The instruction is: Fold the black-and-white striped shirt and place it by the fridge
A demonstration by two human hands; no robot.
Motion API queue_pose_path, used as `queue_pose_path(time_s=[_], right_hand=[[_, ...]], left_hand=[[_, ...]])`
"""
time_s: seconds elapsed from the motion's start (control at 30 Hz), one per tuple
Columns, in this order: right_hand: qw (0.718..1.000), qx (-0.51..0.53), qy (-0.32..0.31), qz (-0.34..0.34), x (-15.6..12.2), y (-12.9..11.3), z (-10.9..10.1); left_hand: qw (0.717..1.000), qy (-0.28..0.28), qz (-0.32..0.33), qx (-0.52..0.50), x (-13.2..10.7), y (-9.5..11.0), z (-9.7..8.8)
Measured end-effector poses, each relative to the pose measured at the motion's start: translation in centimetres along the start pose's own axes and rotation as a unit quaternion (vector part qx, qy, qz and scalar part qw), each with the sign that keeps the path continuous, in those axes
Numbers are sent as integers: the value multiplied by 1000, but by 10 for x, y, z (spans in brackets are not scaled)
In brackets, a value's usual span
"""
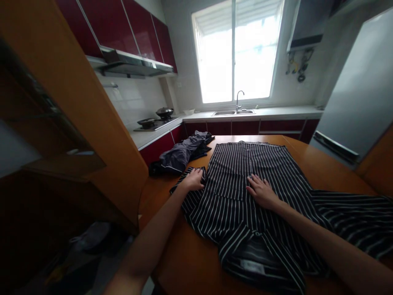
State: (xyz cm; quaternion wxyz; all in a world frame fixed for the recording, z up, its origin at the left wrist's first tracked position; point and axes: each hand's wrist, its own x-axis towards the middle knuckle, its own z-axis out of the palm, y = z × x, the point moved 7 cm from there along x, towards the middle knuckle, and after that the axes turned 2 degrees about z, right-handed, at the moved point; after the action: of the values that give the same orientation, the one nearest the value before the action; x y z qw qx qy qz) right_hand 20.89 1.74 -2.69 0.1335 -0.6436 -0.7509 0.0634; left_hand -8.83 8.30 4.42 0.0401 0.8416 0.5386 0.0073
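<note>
A black-and-white striped shirt (227,172) lies spread on the wooden table, its collar towards me and its hem towards the window. My left hand (194,180) is on the left sleeve, which is bent up beside the shirt's body; its fingers are curled onto the striped cloth. Flat on the middle of the shirt front, beside the button line, rests my right hand (261,191), fingers stretched out and holding nothing. The other sleeve (353,213) extends out to the right. Inside the open collar a pale label (252,266) shows.
Dark grey and black clothing (184,151) lies heaped at the table's (172,246) far left edge. A wooden cabinet (116,135) stands close on the left, a fridge (353,90) on the right. Beyond are a sink (225,113) and a stove with pans (147,123).
</note>
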Motion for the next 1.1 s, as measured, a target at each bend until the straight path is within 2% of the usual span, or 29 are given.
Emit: queue_pose_path(time_s=[0.1, 0.23, 0.33, 0.43, 0.53, 0.6, 0.67, 0.73, 0.8, 0.87, 0.93, 1.03, 1.1], right_hand=[[1000, 0, 0, -4, 1, 1, 1], [1000, 4, 12, -9, 1, 4, 5], [998, 34, 46, -12, 2, 5, 0], [987, 109, 114, -34, 1, -2, -20], [959, 224, 156, -77, -5, -16, -44], [933, 326, 122, -86, -8, -26, -48], [894, 439, 48, -75, -10, -35, -41], [845, 531, -30, -52, -11, -42, -27], [813, 578, -76, -17, -11, -43, -15], [814, 576, -64, 22, -9, -36, -10], [845, 532, 4, 44, -7, -25, -15], [886, 451, 98, 37, -7, -14, -28], [891, 443, 99, 29, -8, -13, -31]], left_hand=[[999, -18, -35, 5, 0, -17, 7], [997, 18, -81, -1, -1, -23, 0], [990, 53, -132, 6, -7, -30, -15], [977, 125, -173, 18, -18, -26, -39], [965, 222, -135, -25, -27, 6, -61], [961, 256, -75, -69, -31, 40, -64], [961, 255, -22, -101, -34, 75, -55], [966, 225, 25, -125, -37, 107, -37], [968, 187, 79, -148, -41, 135, -15], [965, 147, 142, -165, -47, 157, 4], [956, 111, 214, -170, -56, 176, 15], [935, 93, 299, -165, -69, 192, 10], [923, 103, 326, -179, -73, 192, -5]])
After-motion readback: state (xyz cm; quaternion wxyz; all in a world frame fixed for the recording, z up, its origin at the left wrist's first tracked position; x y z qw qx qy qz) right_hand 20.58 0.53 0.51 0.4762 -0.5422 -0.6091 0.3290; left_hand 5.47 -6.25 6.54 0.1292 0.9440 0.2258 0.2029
